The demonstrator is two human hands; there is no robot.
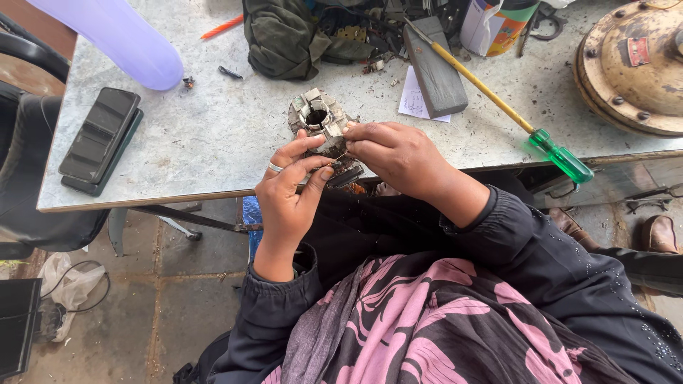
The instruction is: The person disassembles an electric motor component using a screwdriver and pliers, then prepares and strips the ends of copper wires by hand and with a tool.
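Head view, looking down at the near edge of the counter (213,135).

Both hands meet just past the near edge, about midway along it, around a small grey metal part (318,117) with slots round a central hole. It is held up off the counter, likely so it can be turned and looked into.

Left hand (290,186): ring on one finger, fingers curled partly closed under and beside the metal part, cradling its lower end. A steadying hold, by the look of it.

Right hand (398,155): fingers pinched together at the part's right side, apparently on a thin wire or something small; too fine to tell which.

Rest of the counter:
- Screwdriver (509,108), yellow shaft and green handle, lies slantwise to the right, handle jutting over the near edge, within easy reach of the right hand.
- Dark grey block (434,67) beside it, resting on a slip of paper.
- Black case (99,139) near the left near corner, well apart from the work.
- Olive cloth bag (281,35) at the far edge.
- Round rusty metal housing (633,60) at the right far corner.
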